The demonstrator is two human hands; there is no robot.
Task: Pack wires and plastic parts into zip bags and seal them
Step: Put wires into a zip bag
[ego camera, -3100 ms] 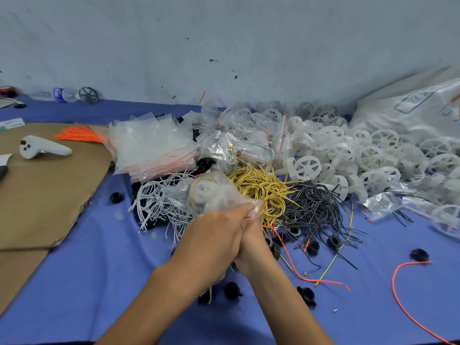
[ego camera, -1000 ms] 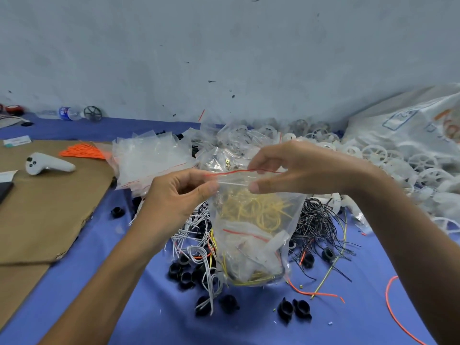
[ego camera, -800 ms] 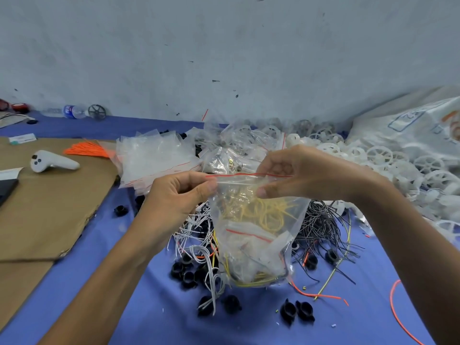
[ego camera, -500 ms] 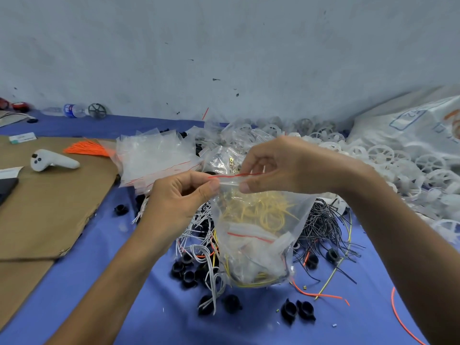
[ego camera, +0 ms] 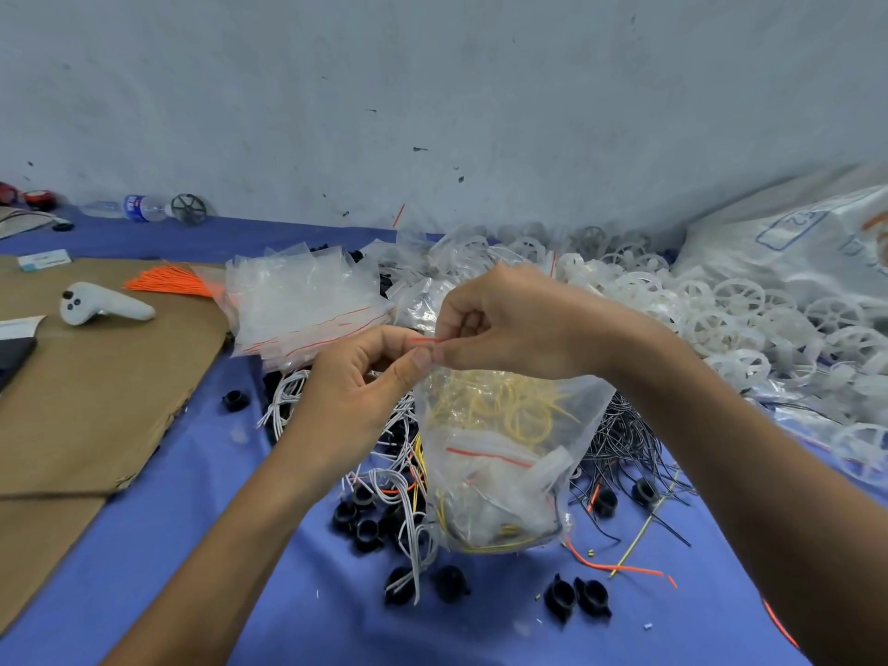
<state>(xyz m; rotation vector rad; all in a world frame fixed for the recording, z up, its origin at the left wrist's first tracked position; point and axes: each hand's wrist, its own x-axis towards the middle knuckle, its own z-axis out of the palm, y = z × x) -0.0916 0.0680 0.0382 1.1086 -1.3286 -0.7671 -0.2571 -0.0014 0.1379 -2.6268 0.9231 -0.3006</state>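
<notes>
I see left hand point(ego camera: 358, 382) and right hand point(ego camera: 509, 324) both pinching red zip strip point(ego camera: 425, 339) of filled zip bag point(ego camera: 499, 454), upright over worktop point(ego camera: 192, 545); seal looks nearly closed; loose wires point(ego camera: 620, 439), white wheels point(ego camera: 749, 319) await packing

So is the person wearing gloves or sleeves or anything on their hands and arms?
No gloves. The left hand and right hand are bare, with no rings showing. The left forearm and right forearm are bare too: no sleeves, watch or bracelets in view.
</notes>
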